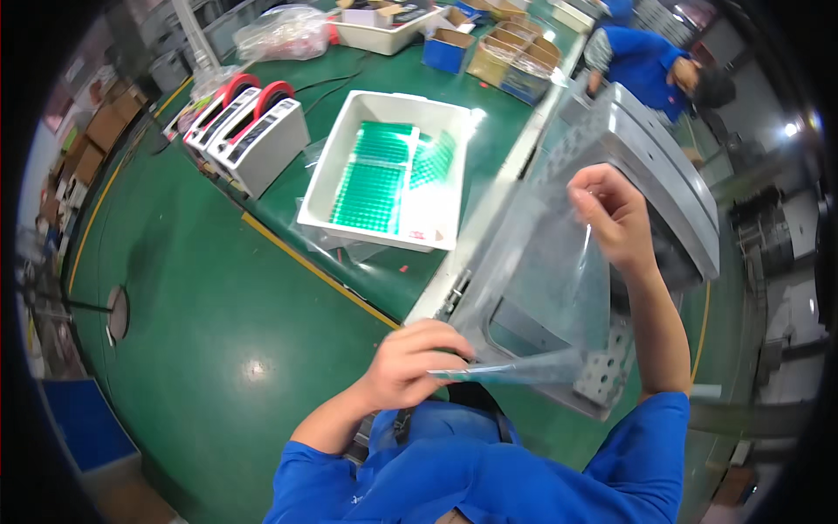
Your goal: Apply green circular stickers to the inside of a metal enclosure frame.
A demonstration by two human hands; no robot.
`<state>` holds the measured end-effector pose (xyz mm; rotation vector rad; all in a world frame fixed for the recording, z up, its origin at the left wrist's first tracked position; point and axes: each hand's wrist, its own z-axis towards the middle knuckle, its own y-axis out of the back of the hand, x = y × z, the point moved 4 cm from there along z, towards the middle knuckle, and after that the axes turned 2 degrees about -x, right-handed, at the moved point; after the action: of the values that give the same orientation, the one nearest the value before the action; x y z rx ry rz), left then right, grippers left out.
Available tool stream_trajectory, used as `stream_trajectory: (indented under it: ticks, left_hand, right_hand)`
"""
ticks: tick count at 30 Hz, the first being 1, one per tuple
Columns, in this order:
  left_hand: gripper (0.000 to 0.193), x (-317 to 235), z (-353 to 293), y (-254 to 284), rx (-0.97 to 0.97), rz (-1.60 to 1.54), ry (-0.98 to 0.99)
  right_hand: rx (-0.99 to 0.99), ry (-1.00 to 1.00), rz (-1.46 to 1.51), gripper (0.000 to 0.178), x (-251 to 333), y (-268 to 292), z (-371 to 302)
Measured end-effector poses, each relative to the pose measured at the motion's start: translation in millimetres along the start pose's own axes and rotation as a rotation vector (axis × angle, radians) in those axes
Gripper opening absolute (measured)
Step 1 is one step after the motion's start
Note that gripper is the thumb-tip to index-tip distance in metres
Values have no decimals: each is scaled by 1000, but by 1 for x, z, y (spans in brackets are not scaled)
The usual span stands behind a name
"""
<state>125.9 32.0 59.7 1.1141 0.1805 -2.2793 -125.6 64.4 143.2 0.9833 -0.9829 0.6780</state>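
A clear plastic film (559, 288) stretches between my two hands. My left hand (417, 360) is closed on its near left edge. My right hand (615, 218), raised higher, has curled fingers that pinch the film's far right corner. Seen through and behind the film is a grey frame-like part (515, 327) with a rounded opening and perforated metal at its near right end. Beyond my right hand stands a large grey casing (668, 166), partly hidden by that hand and forearm.
On the green table a white tray (319, 205) holds green gridded sheets. Left of it stand white box-shaped devices (266, 144) with red rings. Divided bins (515, 57) and a bagged bundle (284, 33) sit farther back. Another person in blue (642, 70) bends at the upper right.
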Motion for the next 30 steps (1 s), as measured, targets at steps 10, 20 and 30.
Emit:
stream_trajectory:
  ticks: [10,20,30]
  left_hand:
    - [13,13,-26,-97,255,-222,133]
    - [17,28,-4,-51,-326,-61,269]
    - [20,35,-17,-70,102,-169,236]
  right_hand:
    - [-680,-57,111,21,-55,67,-7]
    - [-542,-114,108,20,-77,-14,25]
    - [336,157,-460,55,-33,-30,-137]
